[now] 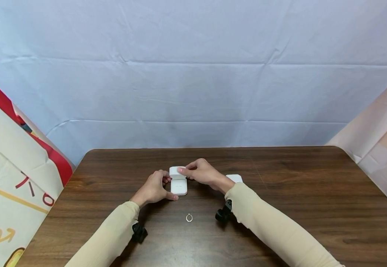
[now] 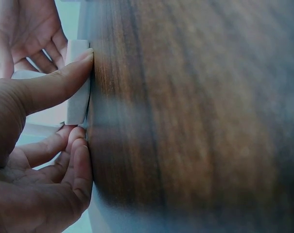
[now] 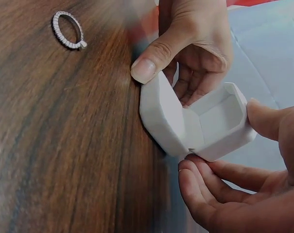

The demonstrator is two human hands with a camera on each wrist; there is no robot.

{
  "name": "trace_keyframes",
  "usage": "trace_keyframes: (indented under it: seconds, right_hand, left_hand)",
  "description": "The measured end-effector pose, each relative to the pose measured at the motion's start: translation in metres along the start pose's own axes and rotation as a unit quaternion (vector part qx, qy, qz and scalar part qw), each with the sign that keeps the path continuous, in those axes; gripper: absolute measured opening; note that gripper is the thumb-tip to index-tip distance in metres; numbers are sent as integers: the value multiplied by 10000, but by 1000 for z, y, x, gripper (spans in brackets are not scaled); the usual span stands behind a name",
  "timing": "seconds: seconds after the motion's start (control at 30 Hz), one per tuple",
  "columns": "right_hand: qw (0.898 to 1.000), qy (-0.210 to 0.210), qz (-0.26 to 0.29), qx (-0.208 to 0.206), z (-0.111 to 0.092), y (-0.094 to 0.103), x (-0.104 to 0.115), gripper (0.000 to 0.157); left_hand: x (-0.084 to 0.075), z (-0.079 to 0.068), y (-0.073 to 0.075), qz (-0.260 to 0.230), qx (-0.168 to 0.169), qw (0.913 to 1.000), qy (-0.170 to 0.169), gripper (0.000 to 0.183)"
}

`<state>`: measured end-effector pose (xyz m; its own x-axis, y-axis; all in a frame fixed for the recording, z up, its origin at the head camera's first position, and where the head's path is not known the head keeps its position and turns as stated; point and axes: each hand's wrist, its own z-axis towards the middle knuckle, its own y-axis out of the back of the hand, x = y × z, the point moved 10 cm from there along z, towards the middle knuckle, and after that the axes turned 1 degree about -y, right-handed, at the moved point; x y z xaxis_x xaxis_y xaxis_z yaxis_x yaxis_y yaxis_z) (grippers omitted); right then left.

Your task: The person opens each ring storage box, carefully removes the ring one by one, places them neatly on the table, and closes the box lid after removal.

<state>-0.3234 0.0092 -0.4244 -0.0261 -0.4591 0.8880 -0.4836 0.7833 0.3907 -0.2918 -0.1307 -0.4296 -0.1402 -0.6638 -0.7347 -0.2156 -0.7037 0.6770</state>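
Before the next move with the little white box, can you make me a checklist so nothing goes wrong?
1. Box open: ok, its lid stands up at the back.
2. Left hand holding the bottom part: ok.
3. Right hand holding the lid: ok.
4. Ring inside the box: not ok, it lies on the table, on the person's side of the box.
5. Slot ready for the ring: cannot tell, the padding's details are too small.
6. Other white thing known: cannot tell, the right arm partly hides it.
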Motion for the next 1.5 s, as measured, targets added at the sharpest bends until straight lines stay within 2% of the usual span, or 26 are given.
trace_keyframes:
  seconds: [0.43, 0.8, 0.9, 1.13, 1.3, 1.5]
  right_hand:
    - [9994, 173, 289, -30, -3, -1, 3, 38]
    - [9981, 525, 294, -107, -12, -2, 9, 44]
    - [9975, 658, 157, -208, -13, -2, 11, 43]
    - [9923, 909, -638, -539, -18, -1, 16, 46]
    - [9874, 1115, -992, -524, -21, -4, 18, 47]
    - [9844, 1200, -1167, -541, -25, -6, 21, 47]
  left_hand:
    - [0, 0, -1, 31, 3, 10000, 28, 55]
    - [-2, -2, -1, 156, 50, 9999, -19, 56]
    - [-1, -2, -1, 149, 11, 9999, -12, 59]
    - [-2, -2, -1, 131, 15, 9999, -56, 60]
    - [-1, -1, -2, 141, 79, 9998, -82, 57]
    - [-1, -1, -2, 118, 68, 9999, -84, 56]
